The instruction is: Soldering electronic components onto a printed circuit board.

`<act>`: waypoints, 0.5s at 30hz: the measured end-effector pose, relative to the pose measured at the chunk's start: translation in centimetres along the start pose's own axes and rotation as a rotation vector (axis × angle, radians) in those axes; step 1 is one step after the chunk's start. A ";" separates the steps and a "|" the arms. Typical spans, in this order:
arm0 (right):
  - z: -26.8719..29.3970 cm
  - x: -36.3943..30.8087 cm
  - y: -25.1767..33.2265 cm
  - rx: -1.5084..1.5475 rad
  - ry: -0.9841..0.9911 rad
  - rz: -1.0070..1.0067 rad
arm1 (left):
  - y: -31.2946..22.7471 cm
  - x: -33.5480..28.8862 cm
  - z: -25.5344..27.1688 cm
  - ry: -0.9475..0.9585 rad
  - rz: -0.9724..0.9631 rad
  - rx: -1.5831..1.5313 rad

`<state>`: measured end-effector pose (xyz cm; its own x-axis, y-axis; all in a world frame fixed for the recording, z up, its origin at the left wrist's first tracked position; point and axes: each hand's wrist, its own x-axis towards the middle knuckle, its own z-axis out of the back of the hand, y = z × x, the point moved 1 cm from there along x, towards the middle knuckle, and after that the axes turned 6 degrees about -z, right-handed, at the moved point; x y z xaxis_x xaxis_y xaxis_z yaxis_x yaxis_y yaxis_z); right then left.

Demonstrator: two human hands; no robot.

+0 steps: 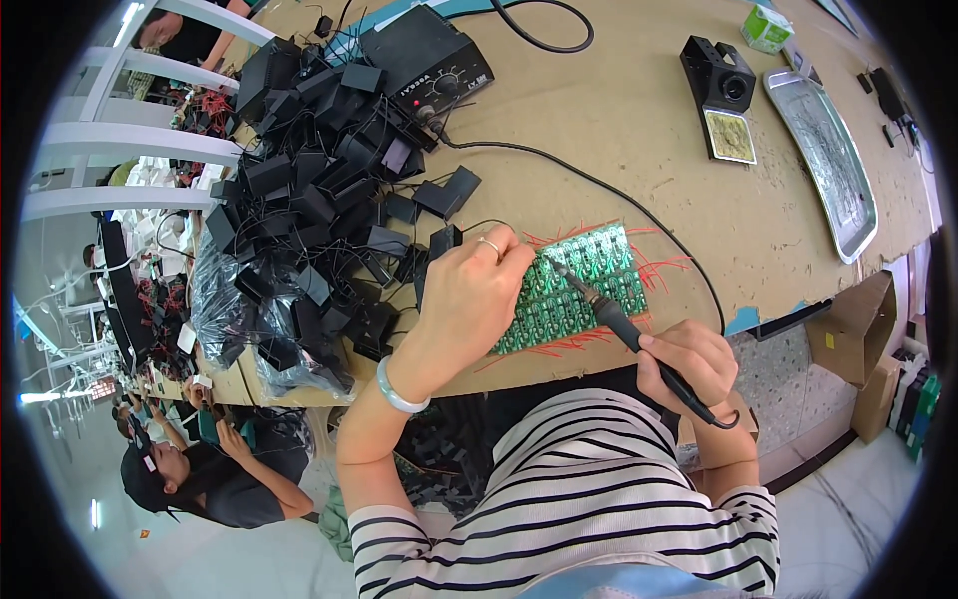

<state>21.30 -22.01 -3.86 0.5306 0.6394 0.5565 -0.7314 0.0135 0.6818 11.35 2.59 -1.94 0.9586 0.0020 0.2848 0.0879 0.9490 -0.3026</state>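
A green circuit board panel (569, 304) with rows of small identical circuits lies at the table's near edge, thin red wires sticking out along its sides. My right hand (691, 367) is closed round the black handle of a soldering iron (619, 321), whose tip touches or nearly touches the panel's upper part. Over the panel's left end, my left hand (474, 290) has its fingers pinched together close to the iron's tip. A thin black wire (484, 223) runs to these fingers from a small black box (445, 240); the pinched end is hidden.
A large heap of black boxes with leads (319, 190) fills the table's left side. Behind it stands a black soldering station (424, 65), its cable (599, 180) crossing the table. Far right are a black stand with a yellowish pad (730, 137) and a metal tray (828, 165). A co-worker (220, 469) sits left.
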 end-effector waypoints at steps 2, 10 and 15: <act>-0.1 -0.1 -0.1 -0.015 -0.012 0.012 | -0.1 0.1 -0.1 -0.006 -0.006 0.001; 0.0 0.5 0.8 -0.170 0.121 0.245 | -0.4 -0.2 -0.5 0.033 -0.043 0.088; 0.7 0.8 1.1 -0.197 0.208 0.275 | -0.6 -0.2 -0.4 0.089 0.002 0.107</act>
<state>21.18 -22.03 -2.30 0.2198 0.7815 0.5840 -0.9133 -0.0456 0.4048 11.23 1.93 -2.20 0.9793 -0.0196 0.2015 0.0613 0.9773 -0.2030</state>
